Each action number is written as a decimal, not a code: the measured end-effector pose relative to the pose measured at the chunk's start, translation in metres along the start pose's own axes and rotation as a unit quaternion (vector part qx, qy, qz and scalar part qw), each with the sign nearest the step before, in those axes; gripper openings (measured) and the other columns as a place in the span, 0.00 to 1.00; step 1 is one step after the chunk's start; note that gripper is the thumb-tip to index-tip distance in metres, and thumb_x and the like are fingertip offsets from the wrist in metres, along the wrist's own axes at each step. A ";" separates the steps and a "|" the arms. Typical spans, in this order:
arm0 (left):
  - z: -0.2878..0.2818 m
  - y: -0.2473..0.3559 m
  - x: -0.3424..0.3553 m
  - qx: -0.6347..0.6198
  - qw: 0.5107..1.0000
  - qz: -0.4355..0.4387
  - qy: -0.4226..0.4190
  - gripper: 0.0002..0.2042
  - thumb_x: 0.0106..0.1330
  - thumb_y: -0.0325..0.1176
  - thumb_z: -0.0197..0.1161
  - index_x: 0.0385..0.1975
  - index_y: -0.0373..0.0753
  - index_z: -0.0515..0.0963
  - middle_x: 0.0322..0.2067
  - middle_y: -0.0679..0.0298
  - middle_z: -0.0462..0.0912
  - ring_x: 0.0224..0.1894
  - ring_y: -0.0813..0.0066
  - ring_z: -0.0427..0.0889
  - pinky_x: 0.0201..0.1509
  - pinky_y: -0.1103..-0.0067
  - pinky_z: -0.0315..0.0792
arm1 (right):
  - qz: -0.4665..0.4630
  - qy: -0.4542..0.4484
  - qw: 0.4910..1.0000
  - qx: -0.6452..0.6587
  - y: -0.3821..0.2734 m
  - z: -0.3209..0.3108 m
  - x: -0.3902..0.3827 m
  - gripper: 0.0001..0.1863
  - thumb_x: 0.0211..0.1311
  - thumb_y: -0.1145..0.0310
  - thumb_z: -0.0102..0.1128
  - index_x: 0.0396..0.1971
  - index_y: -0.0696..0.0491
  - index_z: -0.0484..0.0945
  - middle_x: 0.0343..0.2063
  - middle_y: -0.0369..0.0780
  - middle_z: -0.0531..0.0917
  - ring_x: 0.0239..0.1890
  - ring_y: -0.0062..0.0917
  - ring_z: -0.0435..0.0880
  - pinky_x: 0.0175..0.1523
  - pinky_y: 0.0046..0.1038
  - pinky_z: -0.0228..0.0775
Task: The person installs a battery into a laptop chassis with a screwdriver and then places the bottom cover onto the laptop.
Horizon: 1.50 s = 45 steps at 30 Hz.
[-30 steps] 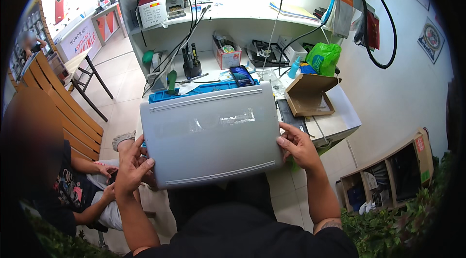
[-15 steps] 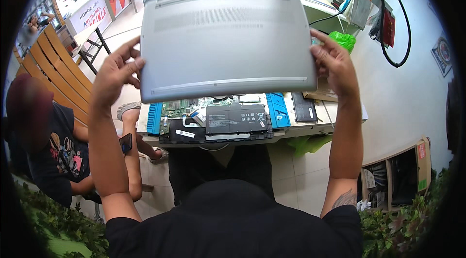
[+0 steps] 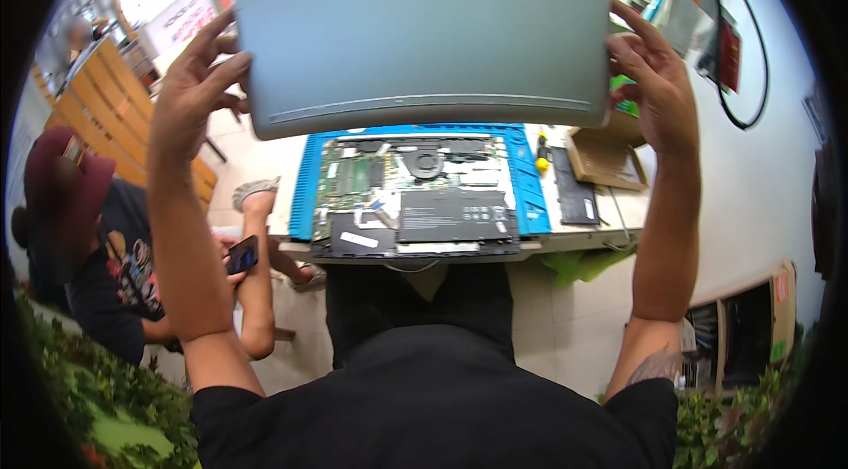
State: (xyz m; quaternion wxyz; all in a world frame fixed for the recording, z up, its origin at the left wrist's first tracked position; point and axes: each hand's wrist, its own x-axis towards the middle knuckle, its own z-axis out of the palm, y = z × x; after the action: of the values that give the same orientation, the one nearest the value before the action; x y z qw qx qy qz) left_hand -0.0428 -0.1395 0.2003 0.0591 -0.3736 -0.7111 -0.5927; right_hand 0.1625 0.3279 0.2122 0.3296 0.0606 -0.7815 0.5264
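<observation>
A silver laptop bottom cover (image 3: 424, 49) is held up in the air by its two short sides. My left hand (image 3: 201, 85) grips its left edge, thumb on the near face. On the right edge my right hand (image 3: 652, 85) does the same, its fingertips partly hidden behind the panel. Below and nearer to me lies the opened laptop (image 3: 362, 177) on a blue repair mat (image 3: 530, 195). Its black battery (image 3: 453, 216), round fan (image 3: 424, 163) and green circuit board show.
Right of the mat lie a yellow-and-black screwdriver (image 3: 541, 155), a loose black battery (image 3: 576, 188) and an open cardboard box (image 3: 609, 162). A seated person with a phone (image 3: 242, 255) is at the left. A black cable (image 3: 767, 54) hangs at the upper right.
Both hands have raised the cover, which looks larger and sits higher in view. More of the open laptop, its fan included, shows beneath it.
</observation>
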 end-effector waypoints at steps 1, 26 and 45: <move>0.006 0.003 0.003 0.004 1.000 0.008 0.008 0.34 0.77 0.34 0.70 0.80 0.34 0.67 0.49 0.60 0.83 0.42 0.77 0.86 0.36 0.81 0.86 | -0.005 0.018 1.000 -0.013 0.000 -0.001 -0.003 0.28 0.77 0.62 0.67 0.74 0.51 0.78 0.42 0.40 0.90 0.39 0.20 0.89 0.30 0.21 0.80; 0.003 -0.011 0.010 0.026 0.997 0.062 0.046 0.35 0.74 0.37 0.74 0.78 0.34 0.69 0.50 0.53 0.84 0.45 0.70 0.90 0.33 0.78 0.90 | -0.046 0.013 0.998 -0.035 0.025 0.003 0.002 0.28 0.78 0.62 0.67 0.75 0.50 0.77 0.41 0.39 0.90 0.40 0.19 0.91 0.31 0.22 0.86; 0.003 -0.018 0.025 0.056 0.995 0.071 0.047 0.34 0.75 0.37 0.72 0.79 0.37 0.69 0.52 0.56 0.85 0.50 0.72 0.89 0.35 0.80 0.89 | -0.050 0.015 0.998 -0.043 0.030 0.006 0.010 0.30 0.77 0.63 0.69 0.75 0.49 0.76 0.49 0.41 0.91 0.45 0.20 0.92 0.33 0.21 0.86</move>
State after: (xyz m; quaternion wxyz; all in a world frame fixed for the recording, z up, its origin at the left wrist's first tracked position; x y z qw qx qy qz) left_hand -0.0698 -0.1254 0.1980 0.1554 -0.3910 -0.7110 -0.5635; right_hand 0.1392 0.3384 0.1930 0.3695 0.0778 -0.7944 0.4758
